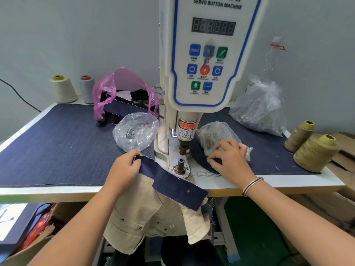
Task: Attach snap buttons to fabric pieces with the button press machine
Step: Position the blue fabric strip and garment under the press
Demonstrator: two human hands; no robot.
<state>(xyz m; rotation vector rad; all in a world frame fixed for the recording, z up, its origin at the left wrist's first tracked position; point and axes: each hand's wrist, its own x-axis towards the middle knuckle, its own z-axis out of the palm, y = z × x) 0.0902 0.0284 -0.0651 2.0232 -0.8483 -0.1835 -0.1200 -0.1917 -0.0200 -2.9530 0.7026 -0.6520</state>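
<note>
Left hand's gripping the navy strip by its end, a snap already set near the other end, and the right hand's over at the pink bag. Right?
Not quite. In the head view the right hand is at the small clear bag right of the press, not the pink bag. The left hand, navy strip and snap are as you say.

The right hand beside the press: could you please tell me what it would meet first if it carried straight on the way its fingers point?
Probably the dark blue fabric piece under its fingertips, then the machine's metal lower die post. The right hand points left toward it, though depth is uncertain.
</note>
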